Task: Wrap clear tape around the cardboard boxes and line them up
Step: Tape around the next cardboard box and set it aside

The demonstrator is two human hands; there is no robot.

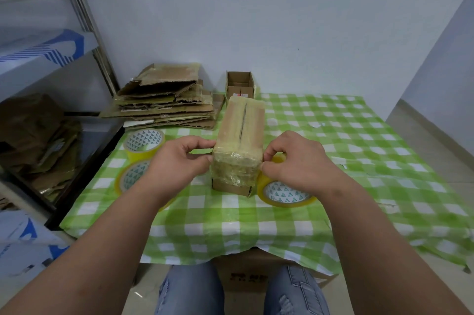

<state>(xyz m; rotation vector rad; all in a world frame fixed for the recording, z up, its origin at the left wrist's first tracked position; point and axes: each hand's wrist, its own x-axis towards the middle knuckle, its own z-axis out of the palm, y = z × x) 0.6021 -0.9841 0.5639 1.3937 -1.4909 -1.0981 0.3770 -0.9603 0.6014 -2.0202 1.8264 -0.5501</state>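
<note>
Both hands, left (177,161) and right (295,158), pinching taped box (239,145) at its side edges, tape roll (284,193) touching right.

Storeroom/packing nook: flattened cardboard stack (164,99), metal shelving (84,20)

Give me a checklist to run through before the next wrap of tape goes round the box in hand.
1. Taped brown cardboard box gripped on both sides: ok, left hand and right hand pinch its near end.
2. Yellow-edged roll of clear tape within reach: ok, beside the box, under the right hand.
3. Spare rolls: ok, two at left.
4. Tape's free end located: cannot tell.
5. Box's near end fully covered: not ok, bare cardboard at the bottom.
</note>
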